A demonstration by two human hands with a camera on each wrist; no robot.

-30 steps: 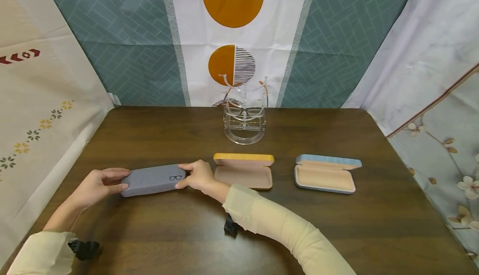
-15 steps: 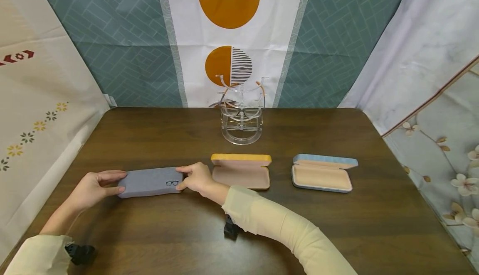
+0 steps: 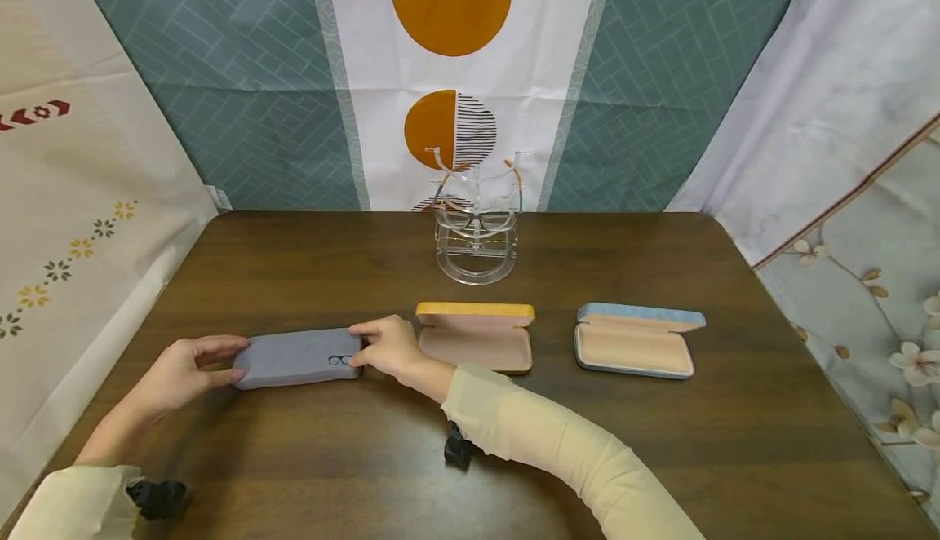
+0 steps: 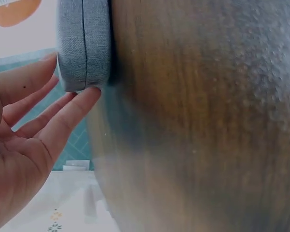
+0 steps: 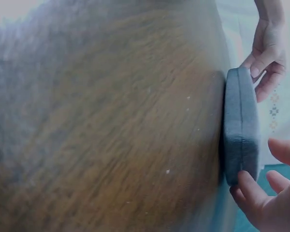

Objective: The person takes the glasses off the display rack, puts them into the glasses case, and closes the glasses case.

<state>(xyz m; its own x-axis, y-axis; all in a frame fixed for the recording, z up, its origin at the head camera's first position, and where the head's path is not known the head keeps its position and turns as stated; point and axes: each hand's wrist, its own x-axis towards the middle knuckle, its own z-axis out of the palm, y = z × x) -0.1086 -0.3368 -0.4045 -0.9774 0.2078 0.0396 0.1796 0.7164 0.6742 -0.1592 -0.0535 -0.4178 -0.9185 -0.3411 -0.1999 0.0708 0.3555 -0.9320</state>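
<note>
A closed grey glasses case (image 3: pixel 294 356) with a small glasses logo lies on the table at the left in the head view. My left hand (image 3: pixel 176 373) holds its left end; in the left wrist view the thumb (image 4: pixel 31 77) is at the lid's edge and the fingers (image 4: pixel 63 118) touch the end. My right hand (image 3: pixel 396 352) is at the other end. From the right wrist view, its fingertips (image 5: pixel 251 188) touch the case's end while the thumb (image 5: pixel 282 150) stands apart from the lid.
An open yellow glasses case (image 3: pixel 477 348) and an open blue one (image 3: pixel 635 348) lie to the right on the wooden table (image 3: pixel 587 450). Behind them stands a clear display rack (image 3: pixel 476 267) bearing glasses (image 3: pixel 477 220). Cloth hangs around the table.
The grey case, slightly slanted a second ago, now lies straighter. My right thumb has shifted up towards the logo, partly covering it. The camera view has shifted a little.
</note>
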